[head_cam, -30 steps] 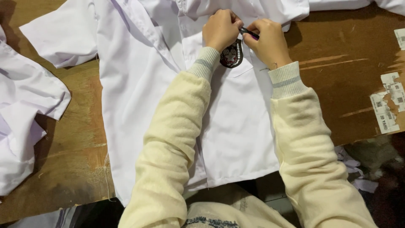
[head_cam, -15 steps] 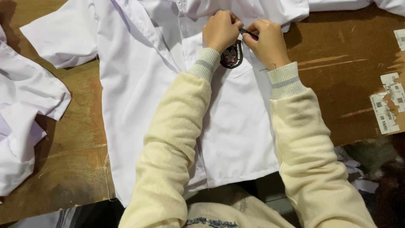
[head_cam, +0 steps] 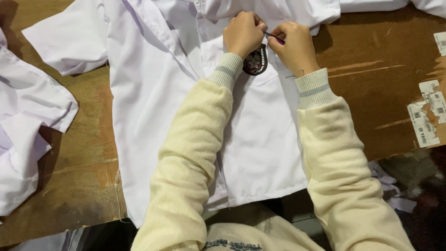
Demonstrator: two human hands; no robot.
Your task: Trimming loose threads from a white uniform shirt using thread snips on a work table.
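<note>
A white short-sleeved shirt (head_cam: 153, 93) lies spread flat on a brown board table (head_cam: 371, 93). A dark shield-shaped badge (head_cam: 255, 62) sits on its chest pocket. My left hand (head_cam: 242, 33) is closed just above the badge, pinching the pocket's top edge. My right hand (head_cam: 295, 46) is closed beside it, gripping a thin dark tool (head_cam: 274, 37) whose tip points at the fabric between the two hands. Both arms wear cream sleeves with ribbed cuffs.
More white garments (head_cam: 25, 135) are heaped at the left edge. Paper labels (head_cam: 429, 111) are stuck on the board at the right. Scraps of white cloth (head_cam: 395, 190) lie on the floor below the table's near right edge.
Both hands stay at the top of the pocket; the right hand has shifted very slightly with the tool. The shirt has not moved.
</note>
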